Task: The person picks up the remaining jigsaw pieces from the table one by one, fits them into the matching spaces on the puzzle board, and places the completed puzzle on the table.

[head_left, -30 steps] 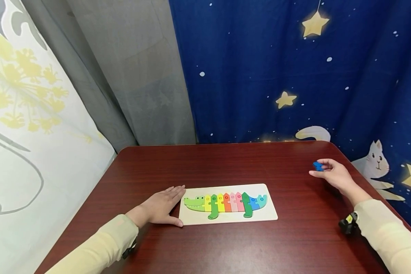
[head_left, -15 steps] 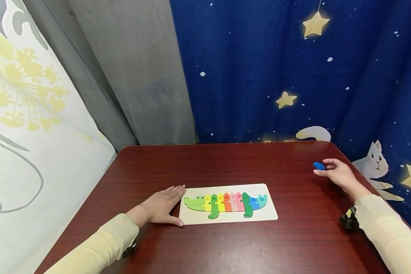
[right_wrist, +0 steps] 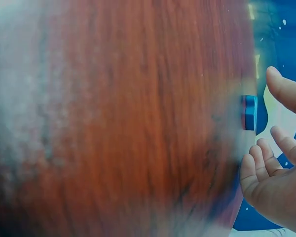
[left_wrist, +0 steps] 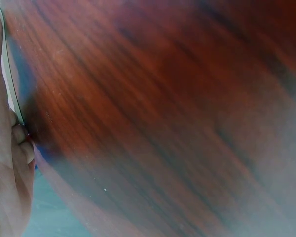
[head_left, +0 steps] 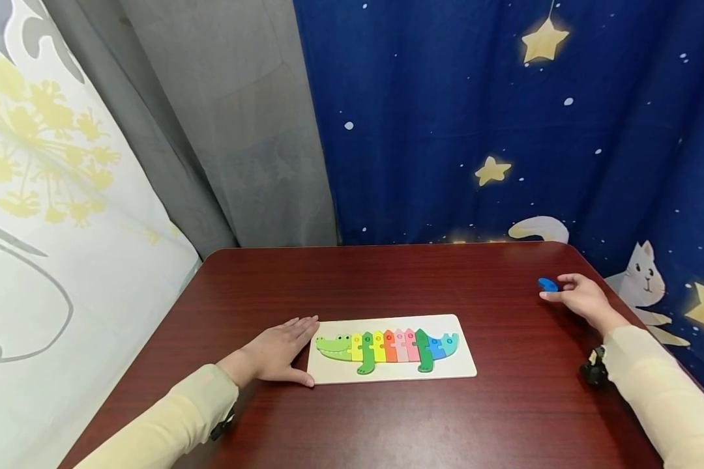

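A pale wooden puzzle board (head_left: 334,376) with a colourful crocodile puzzle (head_left: 387,346) lies on the table. At its left edge rests my left hand (head_left: 278,352), fingers straight and spread, thumb at the near corner. In the left wrist view, the fingers of that hand (left_wrist: 5,133) show beside the board's edge (left_wrist: 12,94). Far to the right, a small blue puzzle piece (head_left: 547,284) lies on the table just off my right hand (head_left: 582,299). The right wrist view shows the blue piece (right_wrist: 250,113) with the thumb and loosely bent fingers (right_wrist: 286,143) standing apart from it.
The dark red-brown wooden table (head_left: 352,423) has its far edge along a blue starry curtain (head_left: 422,130). A grey curtain (head_left: 240,130) and a white patterned cloth (head_left: 94,273) hang at the left.
My right hand held the blue puzzle piece in its fingertips a second ago. It has let go and drawn slightly right; the piece now lies on the table. The left hand has stayed put.
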A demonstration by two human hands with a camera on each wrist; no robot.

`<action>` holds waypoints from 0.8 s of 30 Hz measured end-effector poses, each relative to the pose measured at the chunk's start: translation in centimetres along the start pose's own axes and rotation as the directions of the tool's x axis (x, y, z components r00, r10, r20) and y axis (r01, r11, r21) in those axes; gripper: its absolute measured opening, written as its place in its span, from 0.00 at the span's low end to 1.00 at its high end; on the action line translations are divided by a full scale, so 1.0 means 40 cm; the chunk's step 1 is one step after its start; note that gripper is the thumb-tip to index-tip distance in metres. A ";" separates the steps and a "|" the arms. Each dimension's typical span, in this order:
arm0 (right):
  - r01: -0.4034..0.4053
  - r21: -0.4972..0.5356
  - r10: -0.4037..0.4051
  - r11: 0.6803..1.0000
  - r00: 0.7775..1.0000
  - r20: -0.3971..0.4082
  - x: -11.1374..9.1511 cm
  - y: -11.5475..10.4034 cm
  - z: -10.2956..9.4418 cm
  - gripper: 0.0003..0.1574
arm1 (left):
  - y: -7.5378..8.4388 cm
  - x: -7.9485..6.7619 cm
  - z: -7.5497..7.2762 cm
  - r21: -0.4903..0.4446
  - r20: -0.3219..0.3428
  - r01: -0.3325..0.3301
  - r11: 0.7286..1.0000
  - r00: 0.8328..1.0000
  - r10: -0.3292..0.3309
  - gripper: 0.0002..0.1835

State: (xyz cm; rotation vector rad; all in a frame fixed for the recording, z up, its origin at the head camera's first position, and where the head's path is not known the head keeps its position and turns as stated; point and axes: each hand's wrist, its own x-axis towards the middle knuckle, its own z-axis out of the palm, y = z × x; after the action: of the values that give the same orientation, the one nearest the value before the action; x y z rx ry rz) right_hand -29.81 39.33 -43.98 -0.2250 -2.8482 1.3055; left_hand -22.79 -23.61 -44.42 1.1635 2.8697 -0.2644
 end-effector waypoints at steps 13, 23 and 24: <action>0.002 -0.033 -0.001 0.999 1.000 0.007 0.013 0.010 -0.007 0.55 | 0.004 0.004 -0.006 -0.002 -0.024 -0.017 1.000 1.000 0.017 0.63; 0.013 -0.018 -0.013 1.000 1.000 0.026 0.028 0.025 -0.006 0.54 | 0.004 0.005 -0.002 -0.004 -0.004 0.000 1.000 1.000 0.000 0.64; 0.012 -0.022 -0.012 1.000 1.000 0.027 0.030 0.026 -0.006 0.54 | 0.004 0.005 -0.002 -0.006 -0.002 0.001 1.000 1.000 -0.001 0.64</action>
State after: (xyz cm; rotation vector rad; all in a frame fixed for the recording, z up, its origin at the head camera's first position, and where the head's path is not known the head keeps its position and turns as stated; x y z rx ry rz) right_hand -30.84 40.32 -44.67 -0.1916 -2.8829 1.2856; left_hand -22.81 -23.33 -44.38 1.1618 2.8710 -0.2540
